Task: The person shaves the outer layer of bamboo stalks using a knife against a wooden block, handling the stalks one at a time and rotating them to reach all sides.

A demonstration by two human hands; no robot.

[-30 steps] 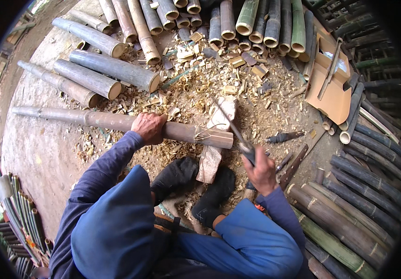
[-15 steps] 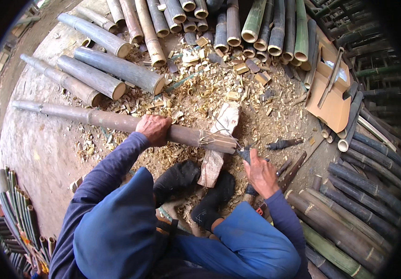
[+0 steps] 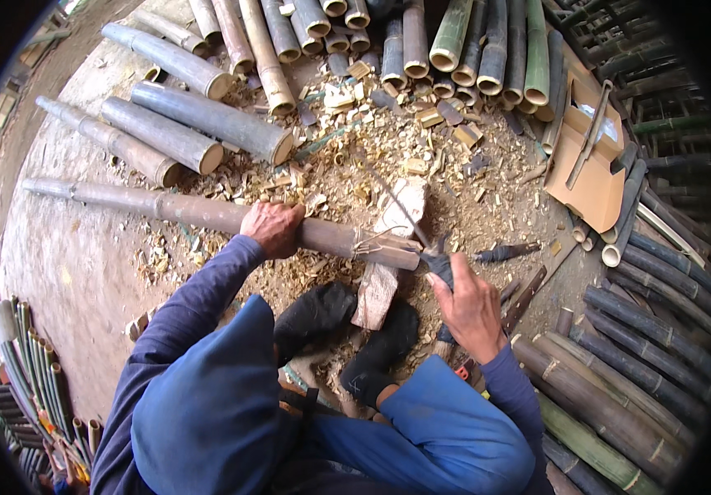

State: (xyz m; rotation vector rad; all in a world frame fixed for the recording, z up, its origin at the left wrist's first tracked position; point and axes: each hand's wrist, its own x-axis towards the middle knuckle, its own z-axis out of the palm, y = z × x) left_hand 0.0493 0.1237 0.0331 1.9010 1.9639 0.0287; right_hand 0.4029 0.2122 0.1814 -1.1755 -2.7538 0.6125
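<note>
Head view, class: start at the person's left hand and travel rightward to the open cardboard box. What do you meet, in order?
Left hand gripping a brown bamboo pole → pale block → right hand holding a dark-handled tool → open cardboard box.

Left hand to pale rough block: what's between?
A stretch of brown, round bamboo pole, held by the left hand and crossing over the block; head view.

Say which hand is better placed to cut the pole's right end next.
Probably the right hand: it holds the knife beside that end. The left hand grips the pole farther along, seemingly steadying it.
</note>
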